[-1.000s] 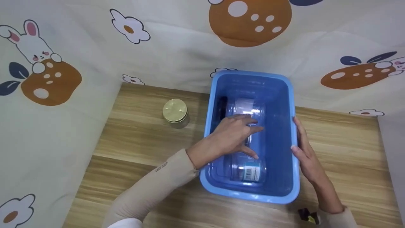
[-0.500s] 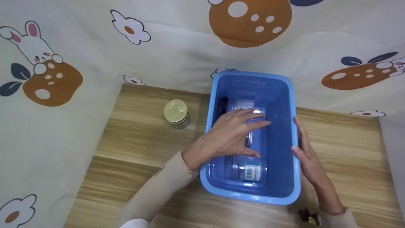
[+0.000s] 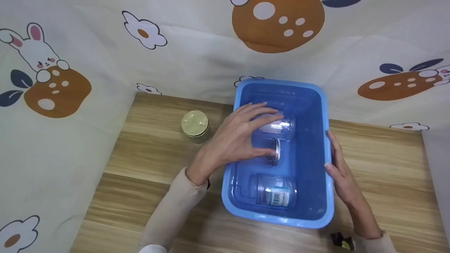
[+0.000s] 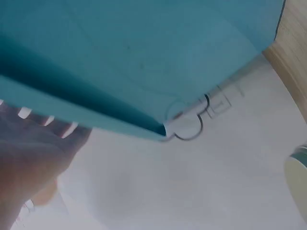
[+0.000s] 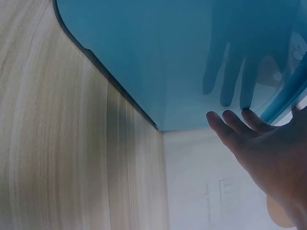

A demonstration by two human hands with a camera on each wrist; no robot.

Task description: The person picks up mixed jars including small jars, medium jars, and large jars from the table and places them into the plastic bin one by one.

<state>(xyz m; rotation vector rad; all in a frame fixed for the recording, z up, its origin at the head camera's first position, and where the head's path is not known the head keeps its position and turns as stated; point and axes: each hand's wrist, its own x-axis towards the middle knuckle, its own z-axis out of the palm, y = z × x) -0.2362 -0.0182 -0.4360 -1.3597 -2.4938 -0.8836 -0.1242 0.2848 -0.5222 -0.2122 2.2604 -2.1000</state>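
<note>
In the head view my left hand (image 3: 232, 138) reaches over the left rim of a blue plastic bin (image 3: 277, 221), fingers spread and nothing visibly gripped. Its thumb passes over a clear jar (image 3: 275, 160) with a silvery rim, lying on its side. Farther back lies another clear jar (image 3: 284, 127), partly under the fingers. A labelled clear jar (image 3: 276, 191) lies at the bin's near end. My right hand (image 3: 342, 175) rests against the right side, thumb tip at the rim. In the right wrist view its fingertips (image 5: 230, 117) touch the outer wall.
Left of the bin stands a small container with a gold lid (image 3: 195, 123). A small dark and yellow object (image 3: 342, 240) lies near my right wrist. A patterned sheet (image 3: 197, 59) encloses the wooden tabletop (image 3: 147, 147) behind and at the sides.
My left hand has shifted back and left, uncovering the middle jar and near jar. A dark object at the bin's left wall is now hidden behind it. The right hand has barely moved.
</note>
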